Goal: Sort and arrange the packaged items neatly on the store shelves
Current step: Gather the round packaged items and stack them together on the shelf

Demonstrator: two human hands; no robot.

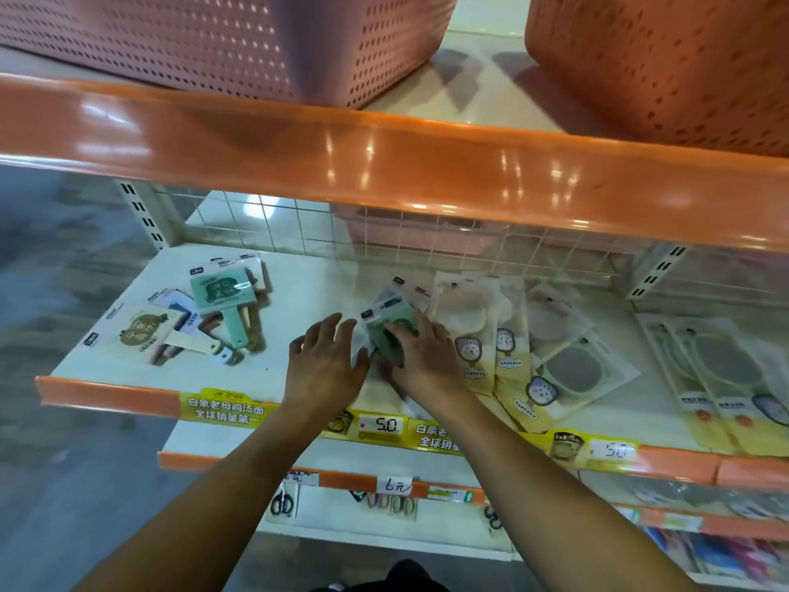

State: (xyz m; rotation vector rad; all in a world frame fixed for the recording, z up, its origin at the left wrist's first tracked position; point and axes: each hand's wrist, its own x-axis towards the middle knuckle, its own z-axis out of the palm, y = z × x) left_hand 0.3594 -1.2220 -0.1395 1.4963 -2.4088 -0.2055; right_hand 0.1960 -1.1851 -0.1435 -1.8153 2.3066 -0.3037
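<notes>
On the white shelf (299,288), my right hand (420,352) presses down on a green packaged mirror (390,324) that tops a small stack in clear wrappers. My left hand (324,361) hovers just left of that stack, fingers spread, holding nothing. To the far left lies a loose pile of packaged hand mirrors: a mint green one (224,292) on top and a cream one (149,331) nearer the shelf front. Right of my hands lie rows of round mirrors in cream packs (469,322), overlapping each other, and more packs (721,373) at the far right.
An orange upper shelf edge (384,164) overhangs the work area, with pink perforated baskets (213,40) on it. A wire grid (299,228) backs the shelf. Yellow price strips (380,425) line the front edge. Scissors (281,504) hang on the shelf below.
</notes>
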